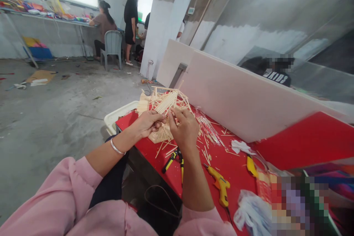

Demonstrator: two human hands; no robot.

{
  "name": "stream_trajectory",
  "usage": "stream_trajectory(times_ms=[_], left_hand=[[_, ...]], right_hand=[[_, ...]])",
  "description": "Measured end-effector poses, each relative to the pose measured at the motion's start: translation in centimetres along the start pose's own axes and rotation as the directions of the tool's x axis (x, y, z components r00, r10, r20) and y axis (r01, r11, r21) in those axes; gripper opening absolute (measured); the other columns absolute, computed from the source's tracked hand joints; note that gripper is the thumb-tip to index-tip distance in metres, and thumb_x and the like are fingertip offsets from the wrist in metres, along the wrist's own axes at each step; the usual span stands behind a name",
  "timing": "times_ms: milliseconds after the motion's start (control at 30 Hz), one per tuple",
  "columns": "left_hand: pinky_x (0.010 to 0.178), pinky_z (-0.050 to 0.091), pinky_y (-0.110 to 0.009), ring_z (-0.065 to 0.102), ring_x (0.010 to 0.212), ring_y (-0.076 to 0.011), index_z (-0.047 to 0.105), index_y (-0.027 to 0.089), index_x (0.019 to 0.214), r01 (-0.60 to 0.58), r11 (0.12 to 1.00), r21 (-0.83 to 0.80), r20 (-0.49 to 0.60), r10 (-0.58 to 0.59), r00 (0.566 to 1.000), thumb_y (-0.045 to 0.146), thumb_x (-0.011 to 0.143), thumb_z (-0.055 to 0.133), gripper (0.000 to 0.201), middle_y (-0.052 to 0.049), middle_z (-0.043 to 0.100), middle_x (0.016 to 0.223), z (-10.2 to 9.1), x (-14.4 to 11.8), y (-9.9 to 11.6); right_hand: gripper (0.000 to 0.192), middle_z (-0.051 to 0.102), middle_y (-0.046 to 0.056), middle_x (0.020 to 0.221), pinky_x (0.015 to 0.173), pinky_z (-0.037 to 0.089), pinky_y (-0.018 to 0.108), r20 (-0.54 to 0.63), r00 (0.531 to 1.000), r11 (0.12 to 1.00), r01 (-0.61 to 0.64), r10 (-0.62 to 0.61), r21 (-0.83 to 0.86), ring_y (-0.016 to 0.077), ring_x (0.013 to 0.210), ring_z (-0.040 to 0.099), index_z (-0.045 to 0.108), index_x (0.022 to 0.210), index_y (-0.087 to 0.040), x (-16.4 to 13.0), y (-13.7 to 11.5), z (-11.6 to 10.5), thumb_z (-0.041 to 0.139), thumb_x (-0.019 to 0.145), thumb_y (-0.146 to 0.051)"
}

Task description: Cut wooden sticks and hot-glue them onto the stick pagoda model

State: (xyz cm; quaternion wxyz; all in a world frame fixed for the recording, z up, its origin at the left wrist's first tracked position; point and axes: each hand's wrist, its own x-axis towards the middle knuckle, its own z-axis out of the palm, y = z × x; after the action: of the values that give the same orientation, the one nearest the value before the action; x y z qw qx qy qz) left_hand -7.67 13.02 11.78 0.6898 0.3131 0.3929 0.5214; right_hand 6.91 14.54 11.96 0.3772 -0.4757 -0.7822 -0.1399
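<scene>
Stick model, a pale lattice of thin wooden sticks, sits at the near-left end of the red table, held up between both hands. Far off to the left, beyond bare concrete floor, a long shelf along the wall carries bright coloured items, and people sit and stand beside a grey plastic chair. Nearer, a white tray pokes out past the table's left edge, just beside the model. The left hand, a silver bangle on its wrist and a pink sleeve further back, has its fingers closed on the model's lower left side. The right hand grips the model from the right, fingertips pinched on sticks near its middle; the two hands are close together, almost touching. Below the right wrist lie pliers with black and yellow handles. Loose sticks are scattered on the red surface to the right of the hands, alongside a clear plastic wrapper. Further right lies a yellow glue gun, then crumpled white paper and a white plastic bag. A tall white board stands along the table's far side, with another person partly visible behind it
</scene>
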Motion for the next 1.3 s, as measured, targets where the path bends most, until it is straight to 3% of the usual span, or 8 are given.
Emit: stream_trajectory(times_ms=[367, 600, 1300], left_hand=[[0.033, 0.025, -0.014, 0.042, 0.037, -0.0018, 0.059, 0.009, 0.057, 0.005, 0.997, -0.071, -0.024, -0.007, 1.000, 0.005, 0.073, 0.062, 0.017, -0.004, 0.063, 0.055, -0.3, 0.2, 0.3], [0.034, 0.023, -0.014, 0.037, 0.035, -0.0022, 0.057, 0.010, 0.053, 0.044, 0.998, -0.033, -0.001, -0.044, 0.999, 0.006, 0.072, 0.062, 0.020, 0.000, 0.053, 0.043, -0.4, 0.0, 0.7], [0.034, 0.023, -0.015, 0.040, 0.036, -0.0023, 0.059, 0.009, 0.053, 0.037, 0.999, -0.023, -0.003, -0.037, 0.999, 0.007, 0.069, 0.061, 0.016, -0.002, 0.056, 0.048, -0.7, 0.5, 0.6]], right_hand=[[0.028, 0.066, 0.004, 0.083, 0.061, 0.038, 0.025, -0.013, 1.000, 0.997, -0.027, 0.028, 0.066, 0.0136, 0.069, 0.057, 0.074, 0.105, -0.022, -0.1, 0.3, 1.0, 0.056, 0.090, -0.037], [0.029, 0.066, 0.005, 0.086, 0.063, 0.041, 0.024, -0.001, 0.999, 0.992, -0.048, 0.049, 0.113, 0.0121, 0.066, 0.056, 0.073, 0.106, -0.022, -0.2, 0.3, 1.0, 0.055, 0.090, -0.037], [0.031, 0.066, 0.004, 0.084, 0.063, 0.039, 0.025, 0.010, 0.999, 0.996, -0.034, 0.033, 0.080, 0.0115, 0.065, 0.055, 0.072, 0.110, -0.022, 0.2, 0.4, 1.1, 0.052, 0.092, -0.037]])
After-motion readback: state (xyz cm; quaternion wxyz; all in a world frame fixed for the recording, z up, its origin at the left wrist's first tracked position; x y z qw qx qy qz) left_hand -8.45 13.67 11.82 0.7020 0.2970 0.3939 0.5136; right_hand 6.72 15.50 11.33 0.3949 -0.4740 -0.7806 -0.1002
